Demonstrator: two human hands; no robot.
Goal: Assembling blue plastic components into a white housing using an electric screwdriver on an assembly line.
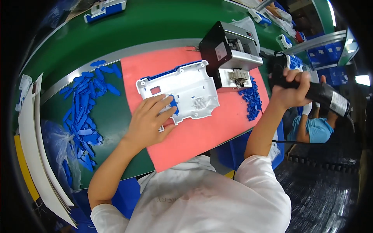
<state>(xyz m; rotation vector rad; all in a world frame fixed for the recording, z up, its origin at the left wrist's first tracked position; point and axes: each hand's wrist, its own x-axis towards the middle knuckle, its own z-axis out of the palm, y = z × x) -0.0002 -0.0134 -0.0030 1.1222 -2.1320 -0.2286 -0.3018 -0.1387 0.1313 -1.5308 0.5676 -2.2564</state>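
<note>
A white plastic housing shell [189, 83] with a blue edge lies inner side up on the pink mat. My left hand [145, 122] holds it by the near left edge, thumb low and fingers reaching over inside. The fingertips touch a blue plastic piece [174, 105] set in the shell; part of that piece is hidden under them. Raised off to the right, my right hand [293, 90] is wrapped round a black electric screwdriver [324, 95] with a cable. The screwdriver's tip cannot be made out. Beside the shell stands a black and silver screw feeder [237, 56].
Many long blue plastic parts [83, 105] are heaped left of the pink mat [186, 139]. Small blue parts [251, 99] lie near the feeder. A clear plastic bag [60, 143] hangs at the left, by white boards [40, 151]. Another person [316, 128] sits at the right.
</note>
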